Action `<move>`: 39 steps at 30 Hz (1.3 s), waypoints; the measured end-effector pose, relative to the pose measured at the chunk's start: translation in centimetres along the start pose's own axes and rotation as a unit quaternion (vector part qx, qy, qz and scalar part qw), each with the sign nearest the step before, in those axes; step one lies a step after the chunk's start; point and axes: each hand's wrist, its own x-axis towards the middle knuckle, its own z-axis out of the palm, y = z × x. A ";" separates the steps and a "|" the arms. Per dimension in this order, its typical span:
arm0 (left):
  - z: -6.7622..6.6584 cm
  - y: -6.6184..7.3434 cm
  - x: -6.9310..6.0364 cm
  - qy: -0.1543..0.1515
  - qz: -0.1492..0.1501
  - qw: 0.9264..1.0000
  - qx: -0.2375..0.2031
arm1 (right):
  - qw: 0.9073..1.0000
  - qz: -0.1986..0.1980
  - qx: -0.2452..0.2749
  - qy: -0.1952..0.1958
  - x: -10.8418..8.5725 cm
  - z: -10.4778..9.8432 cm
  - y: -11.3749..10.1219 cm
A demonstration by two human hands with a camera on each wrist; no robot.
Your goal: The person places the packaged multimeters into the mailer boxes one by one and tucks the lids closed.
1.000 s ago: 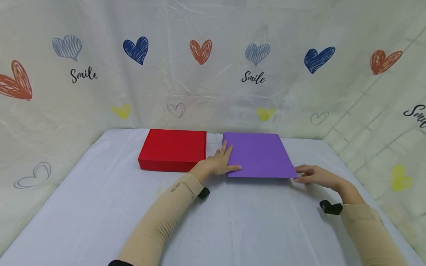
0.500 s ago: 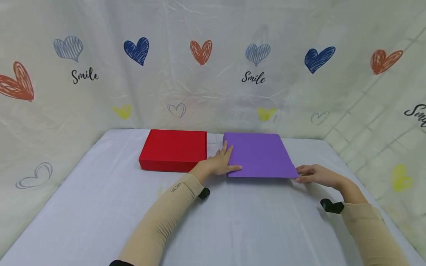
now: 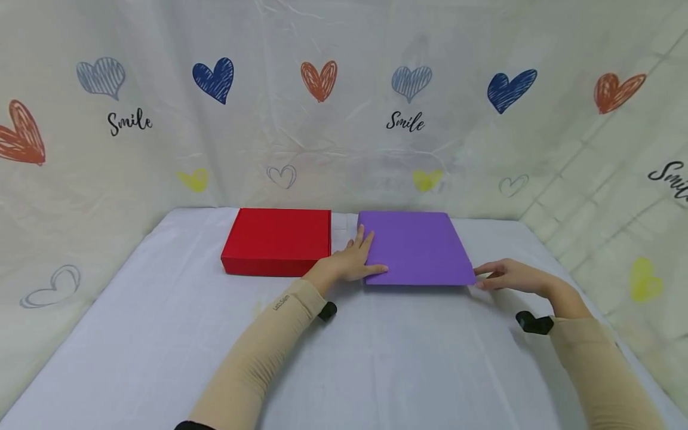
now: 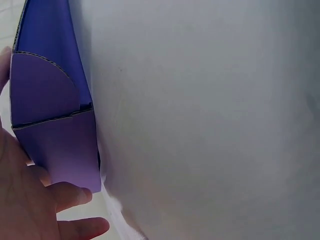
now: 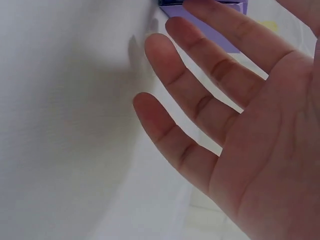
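Note:
A purple cardboard box [image 3: 414,248] lies at the back right of the table, its lid down over the top. In the left wrist view a rounded inner flap [image 4: 42,82] shows at the box's partly open front side. My left hand [image 3: 350,261] rests on the box's left edge, thumb across the lid and fingers spread along the side. Beside the lid's front right corner is my right hand [image 3: 513,276], fingers loosely bent and nothing visible in its palm. In the right wrist view its index finger reaches the box; contact cannot be made out surely.
A red closed box [image 3: 276,242] lies to the left of the purple one, close to my left forearm. White cloth covers the table [image 3: 398,358]. Behind hangs a pale curtain [image 3: 355,137] printed with hearts and "Smile".
My right hand's fingers have spread slightly at the lid's front right corner. My left hand and both boxes keep their places; the head view has shifted a little.

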 end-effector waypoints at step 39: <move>0.2 -0.1 0.1 -0.004 -0.009 1.000 -0.017 | 0.996 -0.025 -0.048 0.074 2.9 1.6 -1.6</move>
